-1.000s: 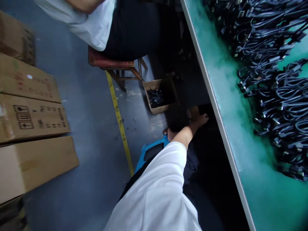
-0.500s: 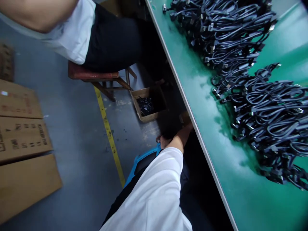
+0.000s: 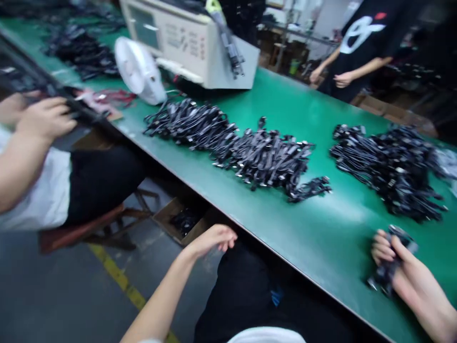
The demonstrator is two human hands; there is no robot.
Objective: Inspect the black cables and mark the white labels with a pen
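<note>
From my remote feed, the wearer's right hand (image 3: 417, 276) is clenched around a bundle of black cables (image 3: 387, 274), its fingers (image 3: 380, 247) wrapped over the top. The bundle sits low over the green table (image 3: 321, 233), though I can't tell whether it touches the surface. A large pile of black cables (image 3: 389, 171) lies on the table beyond it. The left hand (image 3: 214, 240) is released and holds nothing, its fingers loosely curled. It hangs just past the table's front edge, above a cardboard box (image 3: 167, 221) on the floor with loose black cables (image 3: 184, 221) inside. A second pile of black cables (image 3: 239, 150) spreads across the middle of the table, near a white fan (image 3: 137, 70) and a beige bench instrument (image 3: 189, 43). To my left, a seated co-worker's hands (image 3: 44, 119) grip a dark item I can't make out. A person in a black T-shirt (image 3: 367, 38) stands across the table.
</note>
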